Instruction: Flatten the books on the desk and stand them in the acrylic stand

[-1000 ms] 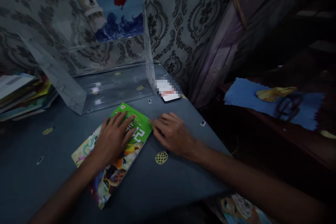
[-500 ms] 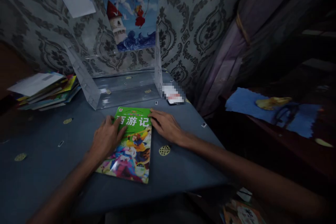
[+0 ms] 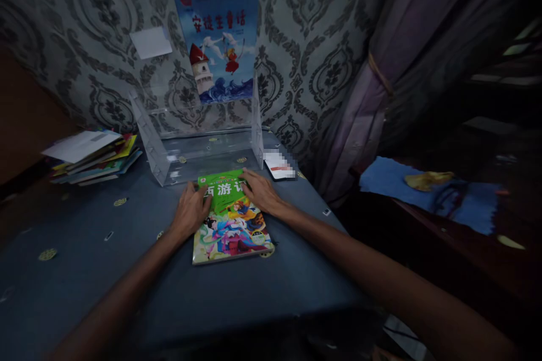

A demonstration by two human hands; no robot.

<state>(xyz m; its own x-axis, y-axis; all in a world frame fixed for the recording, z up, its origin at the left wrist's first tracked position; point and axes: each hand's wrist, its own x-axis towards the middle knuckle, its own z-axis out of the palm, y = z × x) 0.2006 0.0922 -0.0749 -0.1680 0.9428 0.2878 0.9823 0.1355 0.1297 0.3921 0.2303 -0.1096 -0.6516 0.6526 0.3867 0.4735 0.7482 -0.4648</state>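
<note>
A storybook with a green top and a colourful picture cover lies face up on the blue-grey tablecloth. My left hand grips its left edge near the top, fingertips on the cover. At the upper right edge, my right hand holds the book with its fingers over the corner, covering part of the title. Just beyond the book stands a clear plastic rack with upright side walls. Behind the rack, a blue picture book stands upright against the patterned wall covering.
To the left is a stack of books and papers. A phone-like flat object, partly pixelated, lies right of the rack. Beyond the table's right edge, a blue cloth with a yellowish item lies on a dark surface. A tied purple curtain hangs at the back right.
The book has slid away from me toward the rack, and its near end has swung right. Both hands have moved along with it. My view has tilted upward.
</note>
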